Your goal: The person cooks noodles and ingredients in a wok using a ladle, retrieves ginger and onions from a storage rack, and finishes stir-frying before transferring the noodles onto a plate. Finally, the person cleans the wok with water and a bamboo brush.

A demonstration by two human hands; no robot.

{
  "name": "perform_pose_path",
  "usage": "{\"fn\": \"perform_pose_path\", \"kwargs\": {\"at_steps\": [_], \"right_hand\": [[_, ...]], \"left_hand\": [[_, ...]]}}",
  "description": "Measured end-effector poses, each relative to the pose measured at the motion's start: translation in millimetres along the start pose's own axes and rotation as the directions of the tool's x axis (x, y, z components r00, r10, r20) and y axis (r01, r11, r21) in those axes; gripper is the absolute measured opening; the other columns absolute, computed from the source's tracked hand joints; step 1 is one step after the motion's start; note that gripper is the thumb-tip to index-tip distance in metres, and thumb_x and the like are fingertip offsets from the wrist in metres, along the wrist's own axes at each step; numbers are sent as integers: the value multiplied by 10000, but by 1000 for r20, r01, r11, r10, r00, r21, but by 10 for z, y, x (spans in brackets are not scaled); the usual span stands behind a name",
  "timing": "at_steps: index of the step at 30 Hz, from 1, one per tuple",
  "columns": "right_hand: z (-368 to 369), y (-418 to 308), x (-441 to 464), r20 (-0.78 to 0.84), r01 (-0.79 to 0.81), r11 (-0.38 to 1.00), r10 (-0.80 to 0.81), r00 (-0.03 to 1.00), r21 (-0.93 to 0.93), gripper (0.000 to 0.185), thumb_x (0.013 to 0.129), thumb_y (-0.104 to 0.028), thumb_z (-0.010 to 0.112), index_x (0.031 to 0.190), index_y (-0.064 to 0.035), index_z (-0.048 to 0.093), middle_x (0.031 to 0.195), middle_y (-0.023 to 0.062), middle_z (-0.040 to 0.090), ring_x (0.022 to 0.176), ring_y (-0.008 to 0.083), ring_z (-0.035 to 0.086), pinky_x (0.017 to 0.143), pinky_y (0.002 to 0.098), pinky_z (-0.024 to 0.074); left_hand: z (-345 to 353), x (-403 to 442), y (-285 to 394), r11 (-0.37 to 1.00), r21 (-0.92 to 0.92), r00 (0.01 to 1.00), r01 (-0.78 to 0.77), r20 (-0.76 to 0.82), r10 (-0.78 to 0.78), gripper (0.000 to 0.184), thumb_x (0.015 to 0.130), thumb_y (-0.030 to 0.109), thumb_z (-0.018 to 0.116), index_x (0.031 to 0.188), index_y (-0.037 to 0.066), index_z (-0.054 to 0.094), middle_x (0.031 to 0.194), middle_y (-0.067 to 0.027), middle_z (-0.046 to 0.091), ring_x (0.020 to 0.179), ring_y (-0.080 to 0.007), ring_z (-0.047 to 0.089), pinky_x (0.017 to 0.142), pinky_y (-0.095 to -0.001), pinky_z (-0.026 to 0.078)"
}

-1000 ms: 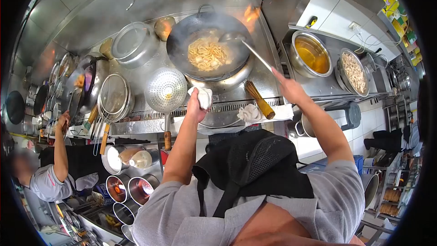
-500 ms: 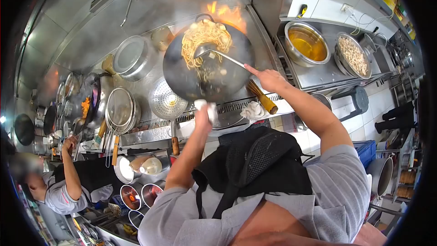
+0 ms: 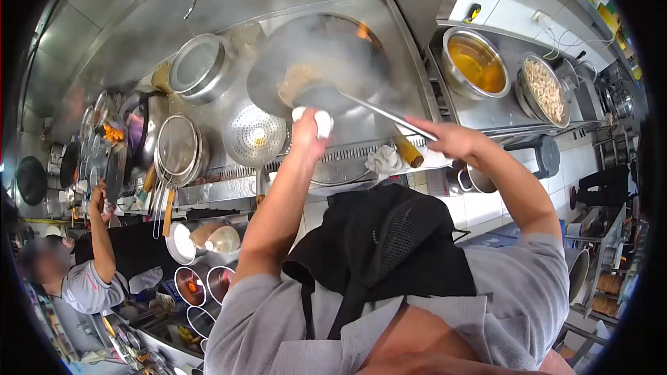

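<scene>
A large dark wok (image 3: 278, 48) sits on the range, hazy with steam, a small flame at its far right rim. Noodles (image 3: 299, 83) lie in its near left part, blurred. My left hand (image 3: 309, 132) is closed round a white cloth (image 3: 322, 123) at the wok's near edge; the wok's grip under it is hidden. My right hand (image 3: 455, 140) is wrapped round the handle of a metal ladle (image 3: 375, 110), right of the wok. The ladle's bowl reaches in beside the noodles and is partly lost in steam.
A perforated strainer (image 3: 253, 135) lies left of the wok, near mesh sieves (image 3: 177, 144). A bamboo brush (image 3: 408, 149) and crumpled cloth (image 3: 383, 160) lie on the front ledge. Right stand an oil bowl (image 3: 476, 62) and a bowl of pale strips (image 3: 543, 90). A co-worker (image 3: 90, 285) works at left.
The noodles have shifted from the wok's far side to its near left. The ladle and right hand have come nearer and rightward. The left hand has risen slightly. Flames have shrunk and steam has thickened.
</scene>
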State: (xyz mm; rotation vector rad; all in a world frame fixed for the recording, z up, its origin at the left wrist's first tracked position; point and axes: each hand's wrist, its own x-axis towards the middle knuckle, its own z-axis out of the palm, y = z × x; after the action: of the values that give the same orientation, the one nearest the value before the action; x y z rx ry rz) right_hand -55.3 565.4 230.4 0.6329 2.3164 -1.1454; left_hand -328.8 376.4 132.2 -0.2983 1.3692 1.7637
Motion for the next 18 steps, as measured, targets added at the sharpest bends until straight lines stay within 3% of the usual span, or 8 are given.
{"fn": "perform_pose_path", "kwargs": {"at_steps": [1,3,4,5,8,11,16,18], "right_hand": [[135,304,394,-150,195,973,-212,966,-124,899,847,24,503,1569,-382,155,1059,200,671,686,225,634,651,362,534],[201,301,722,-243,84,923,-185,952,-376,916,838,12,495,1566,-399,122,1033,222,682,801,320,683,728,431,547],[189,9,829,-253,-186,863,70,965,-471,918,835,-6,497,1564,-407,110,1054,224,684,878,367,697,779,465,550],[261,-64,880,-334,-198,842,23,942,-501,913,849,5,476,1558,-425,95,978,214,693,881,390,688,781,501,542],[407,75,934,-446,-157,845,-104,889,-511,903,844,-10,489,1559,-413,113,934,241,683,847,410,675,787,496,539],[396,-54,426,-364,-224,894,74,928,-388,892,852,-36,509,1560,-407,112,911,270,673,853,433,665,822,502,526],[352,383,224,-300,-64,929,-52,953,-363,871,860,-73,517,1554,-418,119,920,297,668,850,461,655,833,550,502],[235,461,577,-312,-191,860,38,949,-474,870,867,-77,515,1547,-444,114,932,297,668,858,449,663,817,545,512]], "left_hand": [[-25,222,-33,999,41,1000,11,28,-12,202,921,195,567,1098,99,579,928,-68,651,792,-230,641,654,-415,518],[-440,785,-579,998,6,994,-62,92,62,199,908,162,576,1092,86,577,954,-75,658,826,-230,650,680,-404,528],[-554,894,-757,990,-33,978,-139,151,143,199,895,129,586,1087,73,575,980,-83,664,860,-229,660,707,-394,538],[-652,567,-970,983,-33,974,-181,133,183,184,900,118,587,1077,68,579,971,-82,673,860,-224,670,708,-383,548],[-540,113,-931,972,-113,973,-206,82,215,151,912,113,585,1055,63,589,927,-72,684,823,-215,683,690,-366,563],[-414,478,-631,958,-246,973,-145,138,183,85,920,133,581,980,77,602,805,-56,661,681,-196,662,585,-356,549],[-259,1017,-358,992,-18,990,-121,67,122,264,931,255,613,1035,13,621,855,-82,659,718,-203,667,570,-348,522],[-479,825,-345,998,-10,991,-61,120,62,366,966,361,602,1106,23,621,951,-90,682,780,-209,680,634,-350,541]]}}
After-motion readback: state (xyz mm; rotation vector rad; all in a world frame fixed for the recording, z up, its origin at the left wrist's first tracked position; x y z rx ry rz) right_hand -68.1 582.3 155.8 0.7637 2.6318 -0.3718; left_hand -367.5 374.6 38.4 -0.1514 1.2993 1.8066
